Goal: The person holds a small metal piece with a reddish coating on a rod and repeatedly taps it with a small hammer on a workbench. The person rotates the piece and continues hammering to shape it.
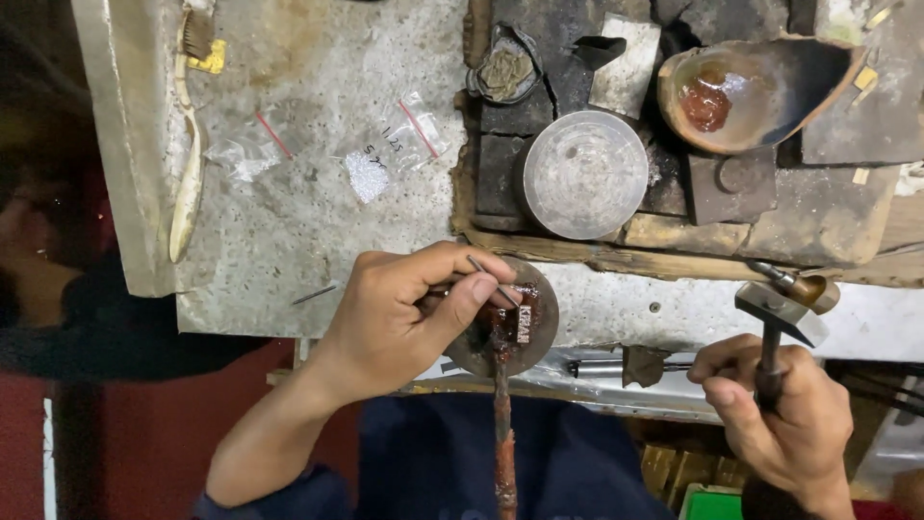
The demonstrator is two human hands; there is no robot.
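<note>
My left hand (404,313) pinches a thin metal punch (493,281), its tip resting on a small piece set in dark red wax on the end of a reddish stick (503,424). The stick's head lies on a round metal block (539,332) at the bench edge. My right hand (784,424) grips the dark handle of a small hammer (782,306), held off to the right, apart from the punch.
On the grey stone bench (308,202) lie small plastic bags (404,144), a worn toothbrush (188,144) and a loose pin (315,295). Behind are dark charred blocks (568,67), a round clear lid (584,174) and a shell-like dish (760,91) with red wax.
</note>
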